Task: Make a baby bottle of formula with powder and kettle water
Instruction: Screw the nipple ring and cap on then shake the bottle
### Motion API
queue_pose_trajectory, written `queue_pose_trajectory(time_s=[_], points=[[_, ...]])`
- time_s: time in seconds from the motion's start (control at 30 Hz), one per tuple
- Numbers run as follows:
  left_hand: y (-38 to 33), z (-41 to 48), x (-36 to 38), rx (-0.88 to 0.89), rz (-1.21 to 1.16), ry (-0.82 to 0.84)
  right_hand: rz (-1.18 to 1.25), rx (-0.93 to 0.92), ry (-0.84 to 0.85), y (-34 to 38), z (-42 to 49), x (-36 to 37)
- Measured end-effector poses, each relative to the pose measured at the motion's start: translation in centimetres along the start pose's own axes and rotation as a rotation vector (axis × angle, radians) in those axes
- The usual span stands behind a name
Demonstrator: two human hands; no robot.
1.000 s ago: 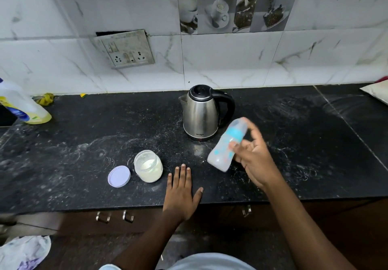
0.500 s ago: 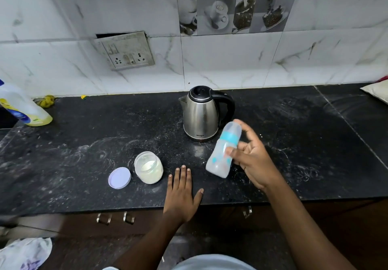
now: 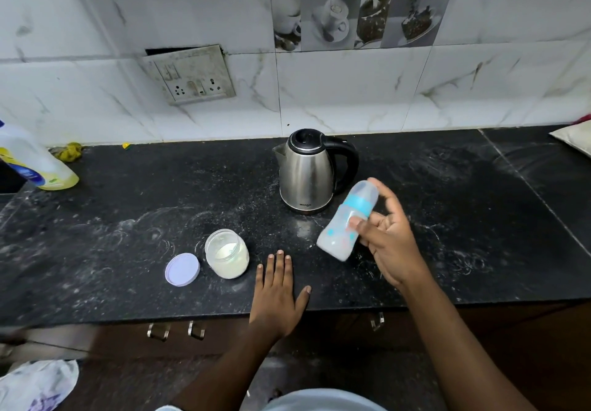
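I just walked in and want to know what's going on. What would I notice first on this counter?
First you'd spot the baby bottle with its blue collar, tilted in the right hand above the black counter. Right behind it stands a shiny steel kettle with a black handle. Near the front edge, the left hand rests flat beside an open jar of powder, whose lilac lid lies just left of it.

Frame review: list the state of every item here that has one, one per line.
Baby bottle: capped, tilted, held off the counter by the right hand.
Left hand: flat on the counter, empty.
Powder jar: open, upright.
Jar lid: off, lying beside the jar.
Kettle: lid shut, upright.
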State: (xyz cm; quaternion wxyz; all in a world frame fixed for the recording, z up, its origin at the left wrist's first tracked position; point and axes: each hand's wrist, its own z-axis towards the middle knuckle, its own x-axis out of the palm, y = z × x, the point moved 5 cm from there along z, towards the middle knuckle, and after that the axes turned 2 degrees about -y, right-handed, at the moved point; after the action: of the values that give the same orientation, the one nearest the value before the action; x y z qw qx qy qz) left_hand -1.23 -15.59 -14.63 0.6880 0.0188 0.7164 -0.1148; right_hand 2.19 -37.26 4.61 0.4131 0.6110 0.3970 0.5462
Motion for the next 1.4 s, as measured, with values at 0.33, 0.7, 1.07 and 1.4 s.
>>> queue_pose_trajectory(time_s=[0.33,0.7,1.07,1.4], points=[[-0.1,0.0,-0.2,0.003,-0.021,0.008,0.031,0.002,-0.064,-0.5,0.2,-0.2],[0.0,0.0,0.0,0.008,-0.006,0.015,-0.107,0.053,0.069,-0.8,-0.5,0.1],[-0.2,-0.2,-0.4,0.001,-0.005,0.007,-0.016,0.044,-0.065,-1.0,-0.2,-1.0],[-0.2,0.0,-0.4,-0.002,0.015,-0.022,-0.141,0.044,0.046,-0.2,-0.6,-0.3]])
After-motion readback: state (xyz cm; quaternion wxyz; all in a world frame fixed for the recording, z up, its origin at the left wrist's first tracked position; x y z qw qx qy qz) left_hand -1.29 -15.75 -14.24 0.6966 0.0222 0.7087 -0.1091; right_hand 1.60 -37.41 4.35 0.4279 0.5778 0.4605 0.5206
